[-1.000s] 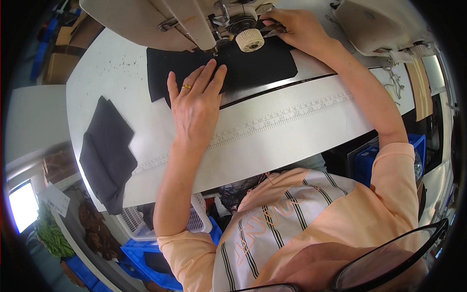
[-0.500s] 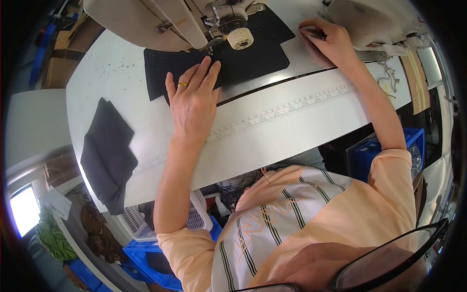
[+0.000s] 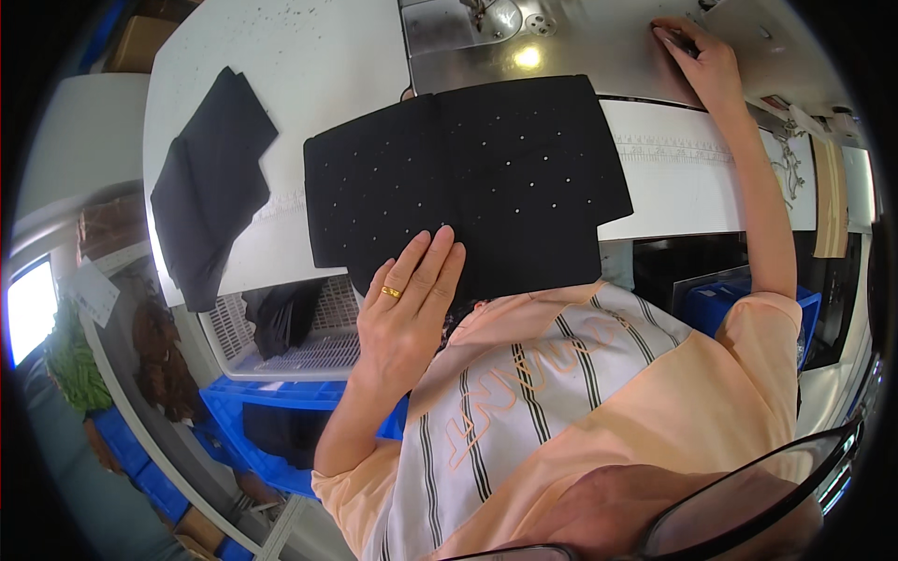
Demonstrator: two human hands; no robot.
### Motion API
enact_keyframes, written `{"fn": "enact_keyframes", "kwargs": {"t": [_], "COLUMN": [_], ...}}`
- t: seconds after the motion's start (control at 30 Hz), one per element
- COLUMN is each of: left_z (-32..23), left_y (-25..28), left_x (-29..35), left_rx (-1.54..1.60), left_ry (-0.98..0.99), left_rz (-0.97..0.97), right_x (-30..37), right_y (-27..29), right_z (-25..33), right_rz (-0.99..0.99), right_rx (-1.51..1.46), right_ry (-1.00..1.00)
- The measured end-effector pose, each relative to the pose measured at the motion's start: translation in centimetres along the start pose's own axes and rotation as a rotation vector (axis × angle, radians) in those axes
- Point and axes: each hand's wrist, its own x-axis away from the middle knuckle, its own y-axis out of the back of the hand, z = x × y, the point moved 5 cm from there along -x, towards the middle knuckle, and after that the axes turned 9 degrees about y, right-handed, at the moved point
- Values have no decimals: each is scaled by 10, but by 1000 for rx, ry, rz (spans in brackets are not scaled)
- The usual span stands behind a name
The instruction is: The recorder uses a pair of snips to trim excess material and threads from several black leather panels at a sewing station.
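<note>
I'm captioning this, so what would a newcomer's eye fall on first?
First, the large black cloth dotted with pale specks, in the middle, with the left hand on its lower part. Then the smaller dark cloth on the white table at left, and the right hand, curled round a dark tool, at upper right.

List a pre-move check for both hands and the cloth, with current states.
1. Left hand on the perforated black cloth: ok, fingers lie over its near edge.
2. Left thumb placement: cannot tell, hidden.
3. Right hand free: not ok, it holds a small dark tool.
4. Perforated black cloth wholly within the white table outline: not ok, its near edge shows past the table's front edge.
5. Folded dark cloth apart from the perforated one: ok, tabletop shows between them.
</note>
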Motion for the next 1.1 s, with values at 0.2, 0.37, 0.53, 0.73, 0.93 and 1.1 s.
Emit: {"fn": "enact_keyframes", "kwargs": {"t": [0.2, 0.37, 0.53, 0.73, 0.93, 1.1], "left_z": [18, 26, 31, 29, 38, 45], "left_y": [1, 4, 3, -3, -8, -8], "left_x": [21, 1, -28, -79, -84, -78], "left_rx": [299, 350, 405, 449, 466, 676], "left_ry": [120, 185, 200, 306, 289, 499], "left_rz": [-82, -274, -230, 63, 231, 221], "right_x": [23, 29, 18, -2, 10, 48], "right_y": [-5, -27, -35, -15, -4, -36], "right_z": [97, 171, 180, 199, 208, 226], "right_rz": [190, 370, 486, 349, 390, 406], "right_rx": [-329, -277, -369, -633, -664, -352], "right_ry": [74, 223, 244, 144, -51, 290]}}
